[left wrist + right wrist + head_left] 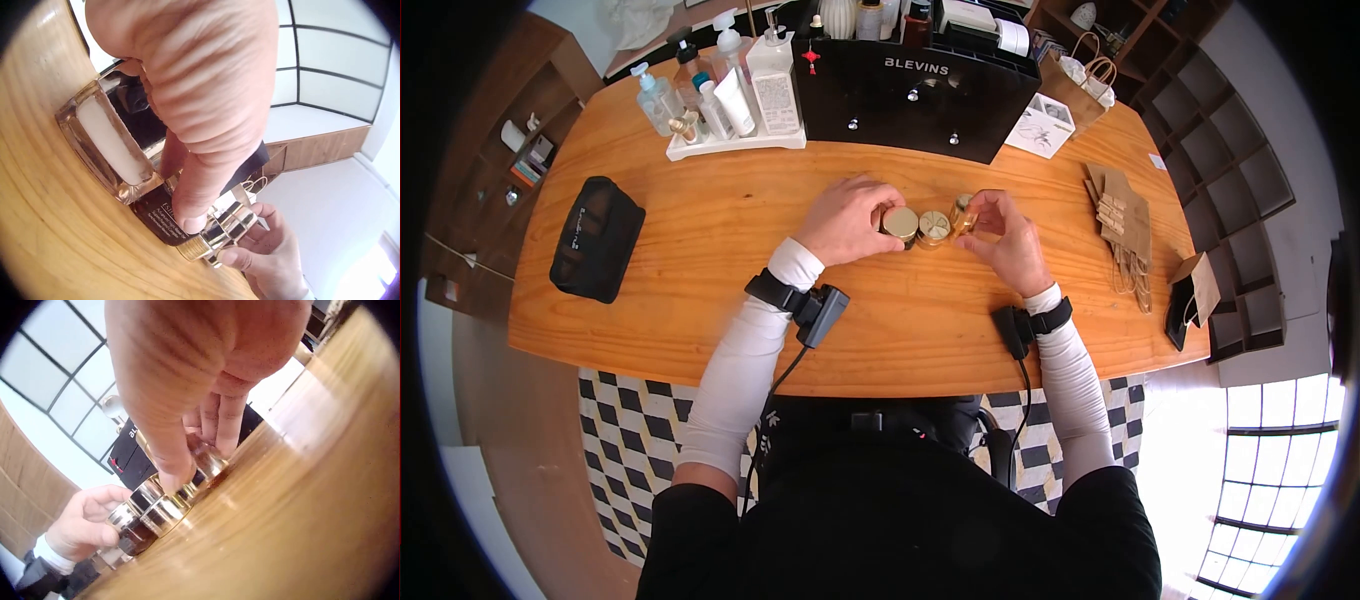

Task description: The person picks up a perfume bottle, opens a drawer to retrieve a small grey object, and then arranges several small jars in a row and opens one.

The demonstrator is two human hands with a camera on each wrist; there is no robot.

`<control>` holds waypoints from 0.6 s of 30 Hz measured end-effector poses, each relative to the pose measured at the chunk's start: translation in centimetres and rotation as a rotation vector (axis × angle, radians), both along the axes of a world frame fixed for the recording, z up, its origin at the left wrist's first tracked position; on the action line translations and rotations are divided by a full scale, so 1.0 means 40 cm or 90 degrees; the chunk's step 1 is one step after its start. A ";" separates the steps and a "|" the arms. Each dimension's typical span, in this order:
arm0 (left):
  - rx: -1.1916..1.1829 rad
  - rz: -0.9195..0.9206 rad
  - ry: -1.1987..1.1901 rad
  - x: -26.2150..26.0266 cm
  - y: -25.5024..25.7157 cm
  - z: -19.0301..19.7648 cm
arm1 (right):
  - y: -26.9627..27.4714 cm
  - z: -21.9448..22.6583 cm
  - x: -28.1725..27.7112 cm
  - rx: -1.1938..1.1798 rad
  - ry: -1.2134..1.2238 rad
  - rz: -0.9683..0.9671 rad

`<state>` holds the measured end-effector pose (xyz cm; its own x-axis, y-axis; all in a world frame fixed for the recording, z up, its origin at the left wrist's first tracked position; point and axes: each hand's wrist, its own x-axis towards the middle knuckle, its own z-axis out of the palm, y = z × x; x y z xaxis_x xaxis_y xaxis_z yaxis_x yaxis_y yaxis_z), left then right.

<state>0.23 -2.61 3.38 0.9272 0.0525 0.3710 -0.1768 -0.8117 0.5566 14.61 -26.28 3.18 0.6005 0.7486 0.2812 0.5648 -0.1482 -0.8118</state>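
Note:
Toward the middle of the table, my left hand [846, 222] grips a dark brown cosmetic jar [164, 215] with a flat gold lid [901, 222]; the thumb lies along its label. A clear glass jar with a white inside [109, 140] stands under that palm in the left wrist view. To the right of the brown jar is a gold jar with a patterned top [934, 227], lined up close beside it. My right hand [1010, 245] pinches another gold container [962, 212] between thumb and fingers at the row's right end. Fingers partly cover this container.
Behind the hands stands a black drawer box [910, 95], with a white tray [740, 143] of bottles to its left. A black pouch [598, 240] lies at the left. Brown paper bags [1125, 215] lie at the right, near a small white box [1041, 126].

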 end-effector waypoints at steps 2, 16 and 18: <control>-0.025 -0.013 -0.008 0.001 0.000 -0.002 | -0.004 -0.008 0.000 -0.007 0.003 0.000; 0.146 0.007 -0.131 -0.025 -0.010 0.015 | 0.046 -0.011 -0.019 0.015 -0.045 0.063; 0.169 0.017 -0.174 -0.011 -0.026 0.000 | 0.043 -0.012 -0.019 0.035 -0.036 0.072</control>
<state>-0.20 -3.66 3.37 0.7919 -0.0561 0.6081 -0.2663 -0.9278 0.2611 13.86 -24.57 2.72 0.4954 0.7926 0.3556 0.6209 -0.0368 -0.7830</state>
